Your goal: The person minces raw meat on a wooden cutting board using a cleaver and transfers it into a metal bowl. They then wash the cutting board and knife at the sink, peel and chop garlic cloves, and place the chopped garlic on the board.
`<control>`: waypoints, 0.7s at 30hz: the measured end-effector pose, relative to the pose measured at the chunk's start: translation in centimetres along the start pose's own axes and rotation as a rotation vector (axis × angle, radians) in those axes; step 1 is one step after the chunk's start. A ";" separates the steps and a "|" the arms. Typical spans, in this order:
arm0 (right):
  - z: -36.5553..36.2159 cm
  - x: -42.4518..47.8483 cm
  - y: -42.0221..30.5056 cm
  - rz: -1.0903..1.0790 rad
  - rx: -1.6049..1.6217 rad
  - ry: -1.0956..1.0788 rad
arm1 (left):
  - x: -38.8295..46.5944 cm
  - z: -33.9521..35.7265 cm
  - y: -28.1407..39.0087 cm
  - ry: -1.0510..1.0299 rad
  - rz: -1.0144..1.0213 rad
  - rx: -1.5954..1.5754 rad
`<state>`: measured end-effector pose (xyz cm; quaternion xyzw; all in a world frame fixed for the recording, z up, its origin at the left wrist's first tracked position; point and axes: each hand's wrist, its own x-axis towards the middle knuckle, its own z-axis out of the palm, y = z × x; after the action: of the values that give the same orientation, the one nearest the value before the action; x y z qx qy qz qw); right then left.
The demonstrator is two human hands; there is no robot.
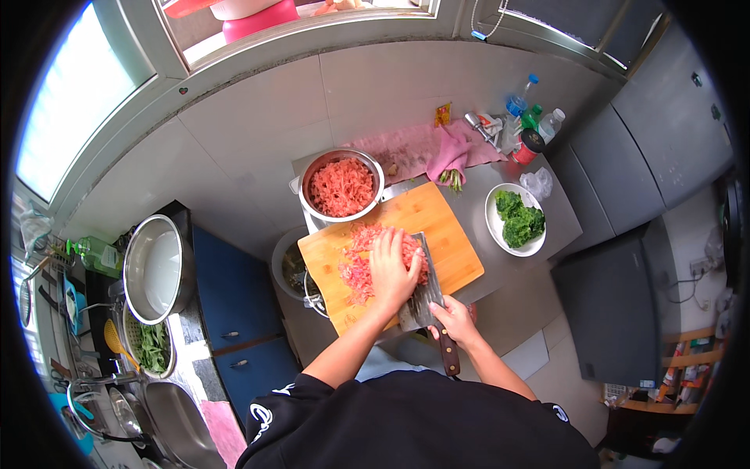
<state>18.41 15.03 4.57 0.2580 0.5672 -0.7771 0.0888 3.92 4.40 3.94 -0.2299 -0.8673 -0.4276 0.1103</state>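
Observation:
A wooden cutting board (457, 246) lies at an angle on a metal table, with chopped reddish meat (358, 275) spread over its left and middle part. My left hand (394, 267) rests with fingers spread on the meat, its thumb near the edge of a cleaver blade. My right hand (454, 319) grips the cleaver (419, 308) where blade and wooden handle meet; the handle points towards my body. The blade lies beside the meat on its right. Behind the board's left corner, a steel bowl (379, 190) holds more of the reddish shredded food.
A white bowl (492, 225) of green leafy vegetables stands right of the board. Behind are a pink cloth (404, 140) and several bottles (549, 125). A pot (280, 267) sits low at the left. Further left are a large steel basin (155, 269) and a sink (181, 422).

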 end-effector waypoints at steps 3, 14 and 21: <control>0.0 -0.4 -0.3 -0.061 0.007 0.027 | 0.9 -0.5 1.2 -0.003 0.024 0.007; 5.2 6.7 -7.9 -0.130 0.050 -0.045 | 11.9 -3.6 -2.1 0.127 0.144 0.050; 8.7 13.7 -9.1 -0.120 0.058 -0.079 | 17.0 -4.5 -10.0 -0.011 0.058 -0.008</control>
<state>0.16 12.22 7.25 0.1952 0.5548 -0.8068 0.0565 -15.78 0.69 6.39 -0.2576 -0.8591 -0.4264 0.1171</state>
